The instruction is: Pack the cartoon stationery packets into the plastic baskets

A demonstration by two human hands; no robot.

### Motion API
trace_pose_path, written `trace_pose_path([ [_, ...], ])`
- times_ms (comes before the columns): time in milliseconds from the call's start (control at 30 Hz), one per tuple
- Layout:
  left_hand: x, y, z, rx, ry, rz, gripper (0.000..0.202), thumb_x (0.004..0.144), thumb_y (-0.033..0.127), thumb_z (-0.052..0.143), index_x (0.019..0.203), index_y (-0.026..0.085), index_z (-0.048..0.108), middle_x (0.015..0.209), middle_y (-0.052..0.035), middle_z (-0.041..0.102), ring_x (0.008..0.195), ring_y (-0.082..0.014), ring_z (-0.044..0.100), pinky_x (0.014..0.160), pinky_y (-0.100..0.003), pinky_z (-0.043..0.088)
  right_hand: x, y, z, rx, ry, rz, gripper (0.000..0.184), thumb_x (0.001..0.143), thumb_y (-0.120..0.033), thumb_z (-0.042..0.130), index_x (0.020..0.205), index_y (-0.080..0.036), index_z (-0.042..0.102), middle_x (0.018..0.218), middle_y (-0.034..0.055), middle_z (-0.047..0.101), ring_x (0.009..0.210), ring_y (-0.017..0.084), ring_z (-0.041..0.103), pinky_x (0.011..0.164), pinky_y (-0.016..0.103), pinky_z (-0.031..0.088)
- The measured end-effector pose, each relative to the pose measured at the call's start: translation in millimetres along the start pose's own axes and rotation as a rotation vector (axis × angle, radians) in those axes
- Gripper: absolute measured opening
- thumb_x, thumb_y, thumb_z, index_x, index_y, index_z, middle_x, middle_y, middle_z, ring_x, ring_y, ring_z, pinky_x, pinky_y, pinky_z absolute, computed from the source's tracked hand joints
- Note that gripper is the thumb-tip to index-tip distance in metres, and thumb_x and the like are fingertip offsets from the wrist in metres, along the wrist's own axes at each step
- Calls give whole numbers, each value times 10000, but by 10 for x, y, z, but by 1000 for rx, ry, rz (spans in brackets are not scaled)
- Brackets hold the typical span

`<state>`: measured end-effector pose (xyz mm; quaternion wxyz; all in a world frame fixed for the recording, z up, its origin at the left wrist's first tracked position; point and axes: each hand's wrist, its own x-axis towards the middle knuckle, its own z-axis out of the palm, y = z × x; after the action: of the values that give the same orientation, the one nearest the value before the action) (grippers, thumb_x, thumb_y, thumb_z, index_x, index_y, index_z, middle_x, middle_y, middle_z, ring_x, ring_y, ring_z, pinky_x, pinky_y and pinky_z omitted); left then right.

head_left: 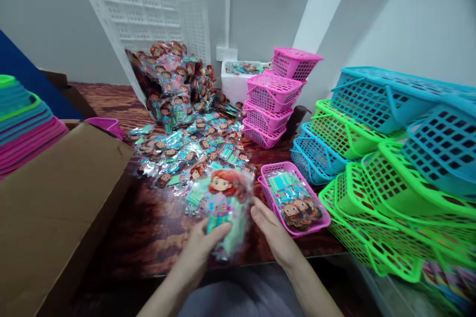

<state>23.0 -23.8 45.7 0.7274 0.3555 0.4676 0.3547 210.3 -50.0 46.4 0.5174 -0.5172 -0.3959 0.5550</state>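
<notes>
My left hand [201, 242] is closed on clear plastic packets [223, 208], thumb on top, above the table's front part. A cartoon figure with red hair and green pieces show through the front packet, which is blurred. My right hand [273, 233] is beside the packets' right edge with its fingers stretched out; whether it touches them I cannot tell. To its right stands a pink basket [325, 220] with similar packets [292, 198] lying in it. Beyond my hands a loose heap of packets [201, 143] spreads over the table.
A tipped white crate [148, 5] at the back spills packets. Stacked pink baskets [275, 91] stand right of the heap. Green baskets [375, 193] and blue baskets [372, 104] crowd the right side. A cardboard box [63, 208] and nested baskets [26, 129] occupy the left.
</notes>
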Motion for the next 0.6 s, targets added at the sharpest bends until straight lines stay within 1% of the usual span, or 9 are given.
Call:
trace_pose_path([
  [67, 112, 3, 442, -189, -122, -53, 522, 660, 434, 867, 1046, 116, 718, 973, -120, 754, 872, -258, 715, 793, -318, 563, -14, -73, -96, 52, 118, -32, 628, 865, -624, 608, 1389, -287, 528, 1423, 46, 564, 1356, 256, 472, 1092, 415, 434],
  [133, 226, -25, 820, -290, -200, -94, 536, 661, 424, 871, 1064, 105, 718, 1000, -140, 751, 887, -271, 717, 803, -334, 563, 10, -174, -249, 52, 220, -76, 649, 847, -625, 619, 1389, -284, 516, 1370, 56, 605, 1307, 271, 525, 1045, 422, 479],
  [200, 318, -63, 1123, -334, -250, -129, 572, 669, 446, 863, 1106, 111, 708, 1029, -139, 748, 894, -273, 718, 813, -344, 562, 47, -286, -464, 19, 265, -103, 642, 825, -599, 651, 1363, -270, 529, 1300, 68, 649, 1218, 281, 595, 985, 422, 519],
  [267, 379, -94, 1359, -348, -266, -129, 614, 671, 449, 863, 1164, 131, 683, 1065, -129, 743, 913, -269, 716, 823, -345, 559, 81, -381, -706, 5, 277, -113, 609, 798, -562, 687, 1303, -247, 560, 1215, 76, 689, 1101, 282, 656, 917, 415, 548],
  [367, 431, -105, 1610, -357, -250, -95, 642, 651, 384, 886, 1196, 140, 651, 1085, -125, 739, 931, -268, 714, 822, -338, 559, 149, -445, -1040, -6, 278, -119, 529, 776, -502, 715, 1198, -213, 580, 1108, 78, 717, 968, 265, 688, 835, 379, 559],
  [433, 473, -98, 1724, -386, -244, -110, 600, 650, 308, 886, 1170, 126, 649, 1064, -127, 742, 922, -264, 716, 815, -328, 561, 234, -435, -1214, -70, 292, -144, 465, 806, -484, 667, 1158, -196, 568, 1073, 77, 716, 936, 252, 683, 805, 361, 554],
  [467, 503, -95, 1768, -407, -234, -139, 555, 665, 262, 870, 1155, 123, 649, 1044, -123, 745, 912, -256, 717, 810, -322, 563, 291, -422, -1285, -149, 310, -162, 425, 831, -469, 624, 1145, -189, 565, 1063, 75, 713, 934, 244, 675, 801, 355, 549],
  [500, 540, -95, 1804, -427, -218, -174, 500, 689, 216, 841, 1141, 122, 647, 1019, -116, 748, 896, -245, 719, 803, -315, 564, 356, -406, -1343, -283, 333, -173, 378, 856, -443, 575, 1135, -187, 568, 1048, 66, 711, 934, 233, 666, 808, 350, 542],
  [600, 667, -111, 1868, -444, -159, -279, 319, 776, 129, 721, 1083, 109, 638, 905, -102, 745, 817, -220, 722, 764, -309, 573, 553, -378, -1447, -774, 402, -135, 289, 865, -321, 512, 1093, -178, 618, 982, 60, 709, 929, 231, 644, 868, 373, 511],
])
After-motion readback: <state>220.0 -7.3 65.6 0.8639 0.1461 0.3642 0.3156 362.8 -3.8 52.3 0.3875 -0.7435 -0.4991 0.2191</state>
